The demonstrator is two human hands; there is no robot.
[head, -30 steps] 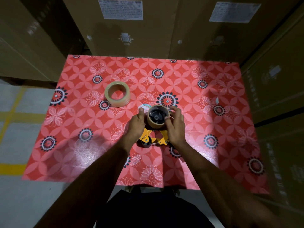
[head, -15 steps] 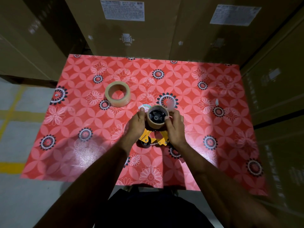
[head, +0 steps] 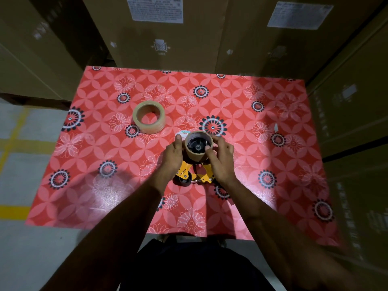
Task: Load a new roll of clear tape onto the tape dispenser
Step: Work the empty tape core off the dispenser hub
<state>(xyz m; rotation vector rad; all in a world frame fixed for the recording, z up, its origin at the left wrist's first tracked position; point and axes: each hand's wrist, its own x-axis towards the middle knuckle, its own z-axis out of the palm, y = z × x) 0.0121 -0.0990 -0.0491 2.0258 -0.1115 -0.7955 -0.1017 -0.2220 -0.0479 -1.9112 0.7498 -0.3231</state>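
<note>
A yellow and black tape dispenser [head: 196, 175] stands on the red flowered table [head: 105, 185] in front of me. A bare brown cardboard core [head: 195, 155] sits around its black hub [head: 197, 146]. My left hand [head: 173, 153] grips the core's left side, thumb up along the rim. My right hand [head: 220, 157] grips its right side, fingertips curled over the rim. A full roll of clear tape [head: 148, 117] lies flat on the table, up and to the left of both hands.
Tall cardboard boxes [head: 159, 34] stand close behind the table, with more [head: 352, 114] along its right side. A small round sticker [head: 182, 132] lies just behind the core. Grey floor with yellow lines [head: 12, 143] shows on the left.
Both hands have stayed on the core. It appears raised slightly on the hub, and my right fingertips have shifted over its rim.
</note>
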